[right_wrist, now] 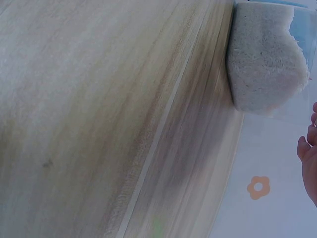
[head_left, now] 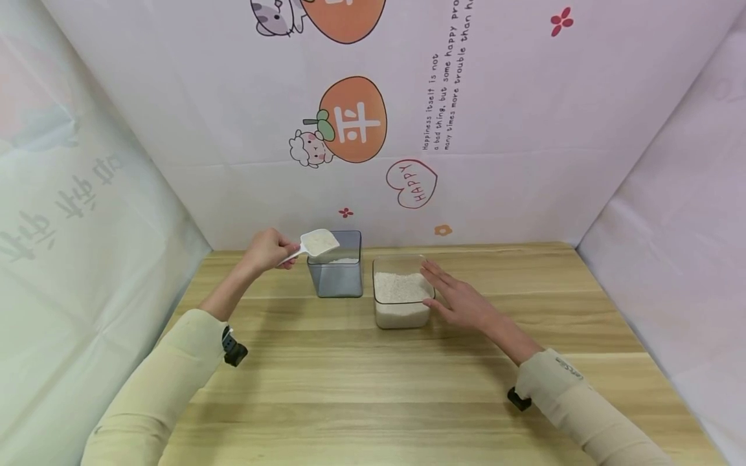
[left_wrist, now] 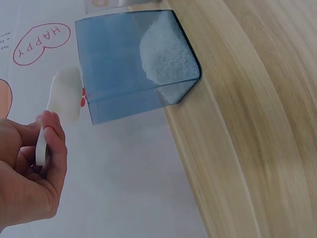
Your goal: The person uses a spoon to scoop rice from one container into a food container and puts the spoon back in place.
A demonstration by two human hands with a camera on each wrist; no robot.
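My left hand grips the handle of a white scoop. White rice-like grains fill the scoop, which is held over the rim of a blue-tinted clear container. In the left wrist view a heap of white grains shows inside that container. Beside it, to the right, stands a clear container with a larger amount of the grains. My right hand rests at this container's right side, its fingers extended along the rim and wall. Only part of the right hand appears in the right wrist view.
Both containers stand on a wood-grain table, near its back edge. A white printed backdrop rises behind, with white side walls to the left and right. Each wrist carries a small black camera, such as the left one.
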